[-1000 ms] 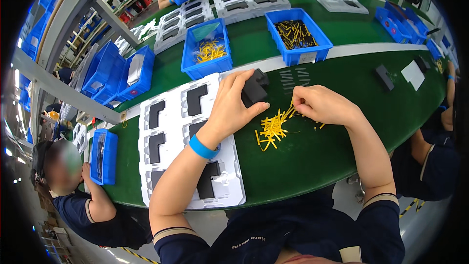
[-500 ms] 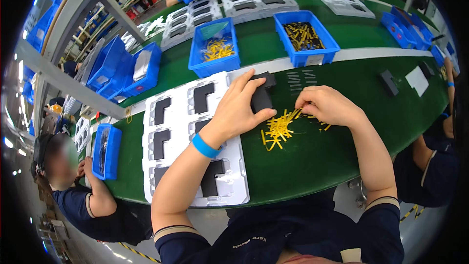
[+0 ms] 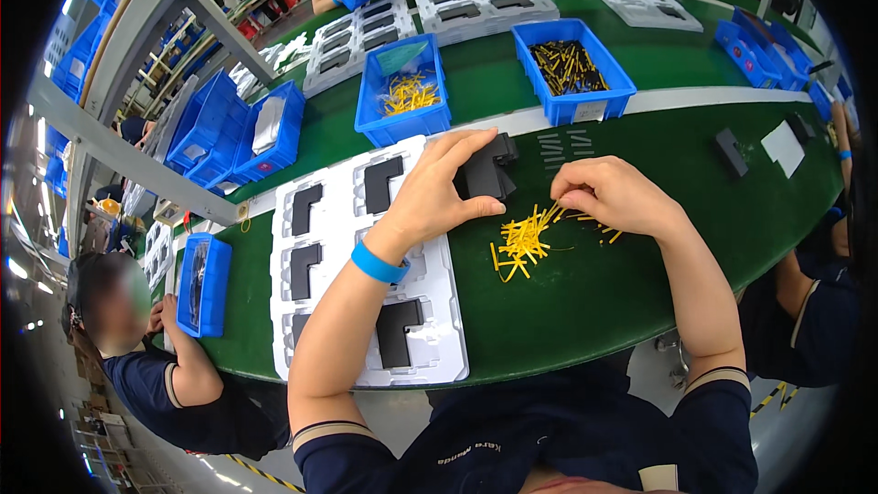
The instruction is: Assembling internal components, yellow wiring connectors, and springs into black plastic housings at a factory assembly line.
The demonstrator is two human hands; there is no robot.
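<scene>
My left hand [image 3: 437, 190] is open, thumb and fingers spread around the near side of a black L-shaped block [image 3: 488, 172] on the green table. No firm grip shows, and the fingers partly cover the block. My right hand [image 3: 617, 198] is closed in a pinch at the edge of a loose pile of thin yellow strips [image 3: 523, 242], with a strip at its fingertips. Under my left forearm lies a white moulded tray [image 3: 441, 311] with several black L-shaped blocks [image 3: 305, 272] in its pockets; my arm hides some of them.
Beyond my hands stand a blue bin of yellow strips [image 3: 439, 119] and a blue bin of black and yellow strips [image 3: 615, 99]. Short grey strips [image 3: 551, 152] lie in rows on the table [image 3: 640, 293]. Co-workers sit left, right and across. A metal frame post [image 3: 155, 178] rises at left.
My left hand has drawn slightly left, away from the black block, and more of the block shows, turned a little. My right hand stays nearly in place at the yellow strips.
</scene>
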